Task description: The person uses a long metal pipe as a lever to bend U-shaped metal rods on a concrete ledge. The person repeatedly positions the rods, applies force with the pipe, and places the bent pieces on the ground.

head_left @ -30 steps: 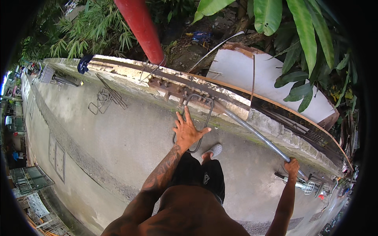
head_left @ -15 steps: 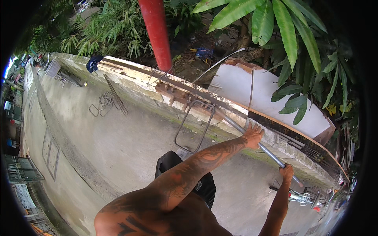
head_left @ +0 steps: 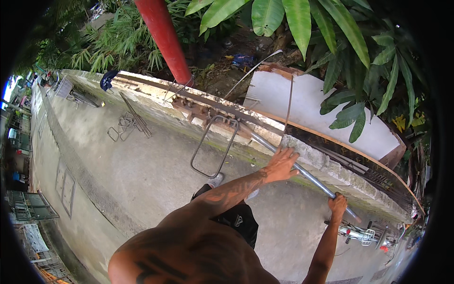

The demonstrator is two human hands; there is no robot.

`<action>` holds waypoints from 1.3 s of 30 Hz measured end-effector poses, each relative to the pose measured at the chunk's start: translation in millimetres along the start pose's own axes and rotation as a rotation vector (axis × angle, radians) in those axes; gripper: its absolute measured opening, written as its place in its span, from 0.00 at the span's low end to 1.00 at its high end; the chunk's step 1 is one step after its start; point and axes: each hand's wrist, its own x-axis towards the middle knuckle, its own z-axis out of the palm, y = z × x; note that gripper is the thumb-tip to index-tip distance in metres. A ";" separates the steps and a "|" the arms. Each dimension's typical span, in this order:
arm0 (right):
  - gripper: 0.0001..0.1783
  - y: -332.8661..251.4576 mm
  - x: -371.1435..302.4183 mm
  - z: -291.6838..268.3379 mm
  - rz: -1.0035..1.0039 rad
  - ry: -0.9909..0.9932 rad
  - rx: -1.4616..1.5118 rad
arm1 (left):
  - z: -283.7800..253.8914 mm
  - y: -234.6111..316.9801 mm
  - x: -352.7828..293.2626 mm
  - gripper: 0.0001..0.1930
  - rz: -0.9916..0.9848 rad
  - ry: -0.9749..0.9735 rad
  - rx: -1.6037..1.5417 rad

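Observation:
A long grey metal pipe [head_left: 318, 181] slants along the top of the low wall, from its upper left end near a row of brown metal pegs [head_left: 194, 110] down to the right. My left hand [head_left: 281, 164] is closed over the pipe's middle, its arm reaching across my body. Close to the lower right end, my right hand [head_left: 337, 204] grips it too. Beside the pipe's far end, a bent metal rod loop [head_left: 196, 150] hangs from the pegs over the wall's near side. Whether pipe and rod touch is hard to tell.
The stone wall [head_left: 326, 163] runs across the view. Behind it are a red post [head_left: 165, 42], a white board [head_left: 307, 102] and leafy plants. More bent rods [head_left: 125, 127] lie on the concrete floor at left. A bicycle [head_left: 362, 235] stands at lower right, and a dark cloth [head_left: 108, 80] drapes the wall.
The whole view has shifted, so the scene sits further left. My left hand's fingers, more spread before, now lie closer around the pipe. A shoe below the rod loop shows more clearly.

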 end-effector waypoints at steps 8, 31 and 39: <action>0.14 -5.2 15.5 -20.0 -0.054 -0.138 0.088 | -137.1 -101.8 -118.3 0.73 -0.988 0.202 0.387; 0.19 -12.0 59.2 -66.9 0.000 -0.474 0.048 | -133.3 -120.1 -123.1 0.77 -1.041 0.158 0.271; 0.22 -7.3 14.7 -43.8 0.148 -0.315 0.044 | -134.4 -77.5 -61.1 0.63 -0.663 -0.008 0.398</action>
